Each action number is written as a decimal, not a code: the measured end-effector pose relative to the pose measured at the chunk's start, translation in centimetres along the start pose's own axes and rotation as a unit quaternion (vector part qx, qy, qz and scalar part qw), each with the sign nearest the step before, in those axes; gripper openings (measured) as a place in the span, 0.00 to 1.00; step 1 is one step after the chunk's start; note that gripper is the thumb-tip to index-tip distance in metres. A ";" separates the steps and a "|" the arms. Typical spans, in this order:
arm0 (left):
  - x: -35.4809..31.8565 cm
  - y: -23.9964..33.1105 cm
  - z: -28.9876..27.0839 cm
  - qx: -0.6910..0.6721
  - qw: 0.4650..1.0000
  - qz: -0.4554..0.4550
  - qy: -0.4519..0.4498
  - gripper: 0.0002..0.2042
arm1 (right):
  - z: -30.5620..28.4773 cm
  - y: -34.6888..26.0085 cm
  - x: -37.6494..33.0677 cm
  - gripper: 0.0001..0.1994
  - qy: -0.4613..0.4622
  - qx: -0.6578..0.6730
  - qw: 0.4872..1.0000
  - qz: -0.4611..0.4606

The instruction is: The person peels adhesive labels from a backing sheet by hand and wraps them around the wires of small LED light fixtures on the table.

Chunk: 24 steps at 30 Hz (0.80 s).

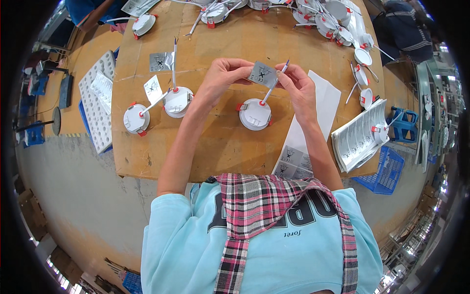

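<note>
Brown surfacing covers the desk, which carries the items listed here. At its right, a long white strip passes under the right forearm, with grey printed patches at its near end; farther right, by the edge, lies a stack of sheets. The left hand and right hand are raised above the middle of the desk, each narrowed to a fingertip pinch. On the near side, between the hands, a round white light rests on the desk, its white cable slanting far and right toward the right hand; whether that hand also grips the cable cannot be told. Smallest is the silver label, held at opposite edges between both hands, far of the light. Step in hand, as judged: positioning the label at the cable. The next move would call for level edges and a steady cable.
</note>
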<state>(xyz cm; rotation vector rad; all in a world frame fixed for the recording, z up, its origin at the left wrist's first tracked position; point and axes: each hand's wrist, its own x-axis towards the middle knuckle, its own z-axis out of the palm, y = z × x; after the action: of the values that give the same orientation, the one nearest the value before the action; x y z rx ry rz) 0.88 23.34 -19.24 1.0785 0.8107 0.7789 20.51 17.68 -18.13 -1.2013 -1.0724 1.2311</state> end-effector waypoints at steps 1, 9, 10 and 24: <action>0.0 0.0 0.0 0.000 1.000 0.002 -0.001 0.12 | 0.0 0.0 0.0 0.08 0.000 -0.001 1.000 -0.002; -2.0 2.1 3.3 0.163 0.978 0.075 0.104 0.10 | 1.2 -3.2 -1.8 0.11 0.076 -0.300 0.947 -0.087; -2.3 2.3 3.8 0.163 0.979 0.076 0.098 0.10 | 1.9 -3.7 -1.8 0.12 0.074 -0.319 0.941 -0.081; -1.5 1.0 3.3 0.132 0.984 0.078 0.088 0.08 | 1.5 -2.8 -2.3 0.06 0.054 -0.258 0.957 -0.119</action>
<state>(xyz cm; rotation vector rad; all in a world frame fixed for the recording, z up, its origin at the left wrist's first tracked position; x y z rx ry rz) 2.81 20.92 -17.16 1.3342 1.0087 0.9267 19.10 15.55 -15.06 -1.4555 -1.4619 0.7069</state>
